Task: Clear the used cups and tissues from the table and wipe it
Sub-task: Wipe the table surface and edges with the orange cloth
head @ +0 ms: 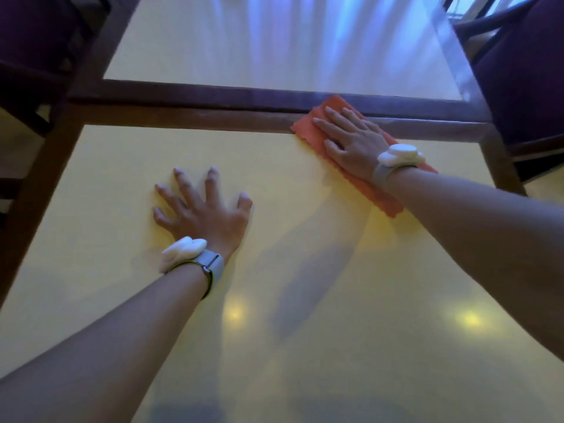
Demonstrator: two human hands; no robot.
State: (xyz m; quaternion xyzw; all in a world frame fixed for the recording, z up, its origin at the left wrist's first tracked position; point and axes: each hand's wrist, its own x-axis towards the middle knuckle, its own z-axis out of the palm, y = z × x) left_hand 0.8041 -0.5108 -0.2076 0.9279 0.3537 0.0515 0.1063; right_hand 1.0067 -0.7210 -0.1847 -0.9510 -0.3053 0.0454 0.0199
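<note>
An orange cloth (374,190) lies at the far right of the yellow table (106,190), its far end over the dark wooden border. My right hand (348,137) presses flat on the cloth with straight fingers. My left hand (201,209) rests on the bare tabletop to the left, fingers spread and fingertips touching the surface. Both wrists wear white bands. No cups or tissues are in view.
A second table (274,41) with a glossy top adjoins the far edge, separated by a dark wooden frame (183,102). Dark purple chairs stand at the far left (36,50) and far right (525,77). Lamp reflections show on the near tabletop.
</note>
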